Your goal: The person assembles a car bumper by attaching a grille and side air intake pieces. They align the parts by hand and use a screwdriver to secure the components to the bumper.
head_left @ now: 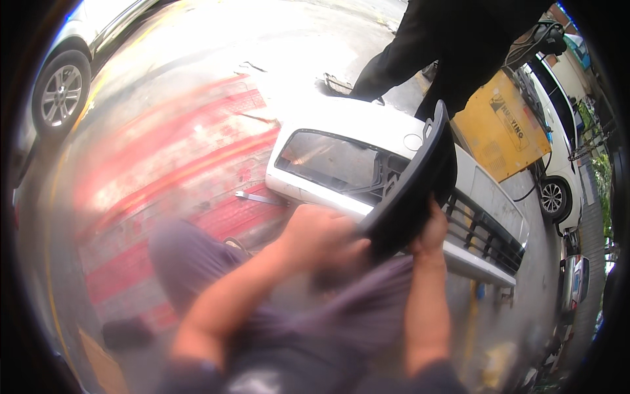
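A long, curved black plastic trim piece (420, 190) is held up slanting in front of me. My left hand (321, 236) is closed at its lower end, the fingers somewhat blurred. Around its right side, my right hand (430, 231) grips it with the thumb pointing up. Just beyond lies a white vehicle body panel (308, 184), probably a bumper, with a framed opening at its left and a black slatted grille (482, 233) at its right. The black trim piece covers the middle of this panel.
Under the panel's left end lies a red striped mat (177, 177), with a silver metal tool (257, 197) on it. Another person's dark-trousered legs (453, 46) stand behind the panel, near a yellow box-shaped machine (502, 128). Cars stand at left (62, 92) and right (554, 177).
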The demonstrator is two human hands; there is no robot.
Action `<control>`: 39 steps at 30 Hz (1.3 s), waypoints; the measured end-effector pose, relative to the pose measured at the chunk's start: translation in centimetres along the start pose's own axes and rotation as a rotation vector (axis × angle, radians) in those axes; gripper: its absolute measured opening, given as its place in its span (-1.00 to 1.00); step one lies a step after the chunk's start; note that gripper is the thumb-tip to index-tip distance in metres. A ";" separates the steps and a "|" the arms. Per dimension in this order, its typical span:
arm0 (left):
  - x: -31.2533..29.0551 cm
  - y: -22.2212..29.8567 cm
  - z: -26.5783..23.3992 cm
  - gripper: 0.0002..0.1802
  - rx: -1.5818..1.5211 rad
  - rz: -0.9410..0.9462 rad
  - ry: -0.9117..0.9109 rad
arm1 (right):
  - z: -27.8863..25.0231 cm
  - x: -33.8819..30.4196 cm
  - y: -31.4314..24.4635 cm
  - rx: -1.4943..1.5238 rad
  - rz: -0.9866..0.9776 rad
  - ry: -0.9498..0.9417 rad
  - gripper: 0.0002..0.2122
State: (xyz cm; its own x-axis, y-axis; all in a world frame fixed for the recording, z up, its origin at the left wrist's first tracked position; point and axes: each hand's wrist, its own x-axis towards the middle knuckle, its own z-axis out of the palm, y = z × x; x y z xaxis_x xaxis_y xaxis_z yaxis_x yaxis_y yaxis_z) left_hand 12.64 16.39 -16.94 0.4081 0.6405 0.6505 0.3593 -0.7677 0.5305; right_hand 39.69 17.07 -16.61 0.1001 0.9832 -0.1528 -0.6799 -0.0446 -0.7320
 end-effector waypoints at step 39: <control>2.1 -1.4 -0.7 -0.39 -0.049 -0.360 -0.159 | 0.3 -0.5 2.2 -0.310 -0.048 -0.008 -0.64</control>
State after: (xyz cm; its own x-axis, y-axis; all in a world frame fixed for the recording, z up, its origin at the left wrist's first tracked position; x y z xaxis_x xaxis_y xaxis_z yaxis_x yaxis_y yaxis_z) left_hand 12.35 18.79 -15.93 0.3894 0.8609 0.3275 0.4646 -0.4906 0.7372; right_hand 37.87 16.51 -17.93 0.1207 0.9867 -0.1088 -0.4206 -0.0484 -0.9059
